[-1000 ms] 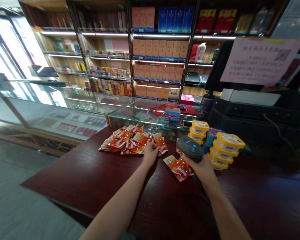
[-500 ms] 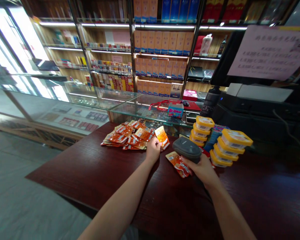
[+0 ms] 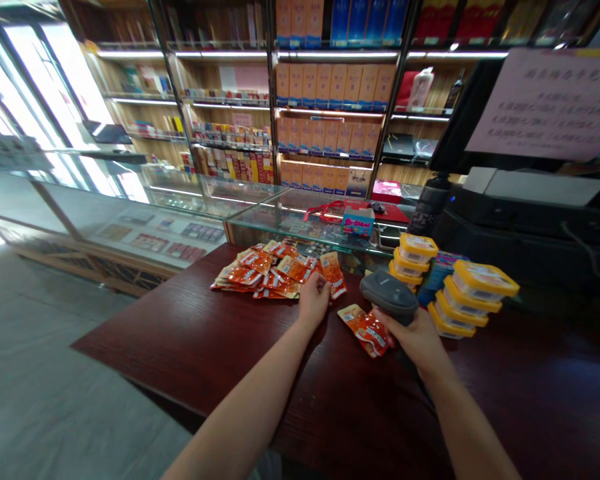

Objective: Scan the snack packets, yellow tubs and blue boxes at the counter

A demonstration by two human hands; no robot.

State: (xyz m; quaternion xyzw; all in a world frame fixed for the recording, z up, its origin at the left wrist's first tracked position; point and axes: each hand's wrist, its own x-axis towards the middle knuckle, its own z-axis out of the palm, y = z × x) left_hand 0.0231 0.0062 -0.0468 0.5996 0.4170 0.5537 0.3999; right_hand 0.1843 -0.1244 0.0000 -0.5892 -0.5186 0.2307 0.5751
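My right hand (image 3: 416, 339) is closed round a dark grey barcode scanner (image 3: 389, 295), its head tilted down over an orange snack packet (image 3: 367, 329) lying on the dark red wooden counter (image 3: 190, 347). My left hand (image 3: 314, 300) is closed in a pinch on another orange packet (image 3: 333, 272) at the right edge of a pile of several orange packets (image 3: 265, 271). The packet stands tilted up from the pile.
Two stacks of yellow-lidded tubs (image 3: 473, 297) stand right of the scanner, with blue packs (image 3: 437, 273) between them. Behind are a glass display case (image 3: 300, 223), a black register unit (image 3: 530, 220) with a pink notice (image 3: 545, 107), and shelves of boxed goods (image 3: 325, 113).
My left hand has lifted one orange packet off the edge of the pile and holds it tilted. The scanner stays over the single packet; the view has shifted slightly.
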